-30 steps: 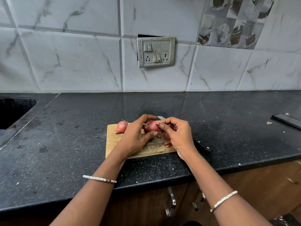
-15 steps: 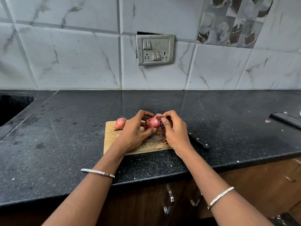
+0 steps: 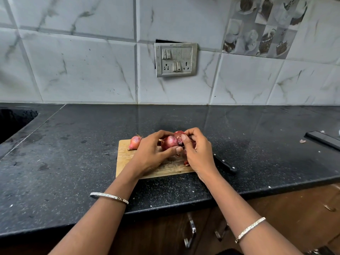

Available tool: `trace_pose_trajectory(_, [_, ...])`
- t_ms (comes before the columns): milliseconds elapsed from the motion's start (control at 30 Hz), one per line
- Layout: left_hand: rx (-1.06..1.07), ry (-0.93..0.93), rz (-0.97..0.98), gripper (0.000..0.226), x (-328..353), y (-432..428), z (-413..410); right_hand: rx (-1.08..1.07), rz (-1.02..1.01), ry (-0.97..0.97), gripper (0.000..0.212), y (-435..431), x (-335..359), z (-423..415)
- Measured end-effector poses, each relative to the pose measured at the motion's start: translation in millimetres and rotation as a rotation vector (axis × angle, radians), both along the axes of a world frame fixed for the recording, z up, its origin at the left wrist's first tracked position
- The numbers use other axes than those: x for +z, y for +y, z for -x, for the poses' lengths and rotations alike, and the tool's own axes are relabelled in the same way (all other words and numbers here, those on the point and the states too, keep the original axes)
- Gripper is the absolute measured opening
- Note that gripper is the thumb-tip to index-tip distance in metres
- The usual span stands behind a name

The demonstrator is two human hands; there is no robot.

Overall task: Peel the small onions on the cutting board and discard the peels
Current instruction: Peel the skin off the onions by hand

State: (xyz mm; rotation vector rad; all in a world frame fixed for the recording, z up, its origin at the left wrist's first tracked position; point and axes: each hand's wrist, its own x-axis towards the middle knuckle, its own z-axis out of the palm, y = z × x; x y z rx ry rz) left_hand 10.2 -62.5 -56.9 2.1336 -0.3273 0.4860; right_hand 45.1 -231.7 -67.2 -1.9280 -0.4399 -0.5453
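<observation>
Bench: black speckled stone, polished, faintly mirroring the glossy marble-look wall tiles; switch plate dull grey and smudged, metal or plastic not clear; cutting board pale bare wood, matt, scored and scuffed. Larger onion smooth with a dark red sheen, its lifted peel thin and papery; smaller onion duller, dry pink skin. Knife handle black, smooth, with bright metal rivets; bangles glittering metal; cabinet fronts brown wood with shiny metal handles.

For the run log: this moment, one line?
left hand: grips small red onion | right hand: pinches its peel | second pinkish onion: on wooden cutting board
</observation>
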Motion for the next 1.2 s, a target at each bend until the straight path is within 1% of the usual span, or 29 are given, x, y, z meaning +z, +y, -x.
trace_pose_trajectory(100, [0.001, 0.015, 0.082, 0.044, 0.1, -1.0, 0.4, 0.010, 0.005, -0.017, 0.007, -0.9, 0.0, 0.0])
trace_pose_trajectory(200, [0.013, 0.013, 0.112, 0.038, -2.1, 0.6, -1.7, -0.019, 0.004, -0.026, 0.006, -1.1, -0.7, -1.6])
trace_pose_trajectory(333, [-0.014, 0.032, 0.164, 0.036, -5.5, 3.6, -4.9, -0.065, -0.064, 0.001, 0.009, -3.2, -2.0, -2.8])
trace_pose_trajectory(433, [-0.028, 0.038, 0.192, 0.039, -7.2, 4.7, -7.8, -0.101, -0.055, 0.031, 0.001, -4.9, -2.6, -3.6])
trace_pose_trajectory(567, [-0.042, 0.063, 0.202, 0.046, -8.1, 6.1, -8.7, -0.073, 0.086, 0.015, 0.032, -2.2, 2.6, 2.5])
trace_pose_trajectory(667, [-0.060, 0.051, 0.198, 0.050, -9.0, 7.2, -9.4, 0.087, 0.136, 0.013, 0.048, -1.6, 5.9, 7.6])
trace_pose_trajectory(733, [-0.067, 0.049, 0.195, 0.054, -9.6, 7.8, -9.5, 0.165, 0.178, -0.023, 0.050, -0.8, 7.0, 8.5])
trace_pose_trajectory(800, [-0.052, 0.038, 0.172, 0.057, -10.9, 8.9, -10.2, 0.161, 0.246, -0.083, 0.045, 0.0, 6.1, 7.6])
trace_pose_trajectory(867, [-0.036, 0.031, 0.154, 0.058, -12.3, 11.0, -10.7, 0.153, 0.262, -0.101, 0.040, 1.3, 5.3, 6.5])
trace_pose_trajectory(1000, [-0.006, 0.020, 0.139, 0.054, -12.7, 10.2, -9.3, 0.168, 0.178, -0.056, 0.041, 1.3, 0.6, 1.8])
trace_pose_trajectory(1100, [0.058, -0.040, 0.117, 0.042, -12.2, 7.8, -8.0, 0.198, -0.030, 0.035, 0.042, -0.5, -0.4, -0.2])
trace_pose_trajectory(1200, [0.092, -0.113, 0.016, 0.035, -8.9, -1.8, -5.4, 0.185, -0.170, 0.044, 0.041, -3.4, 0.8, -1.8])
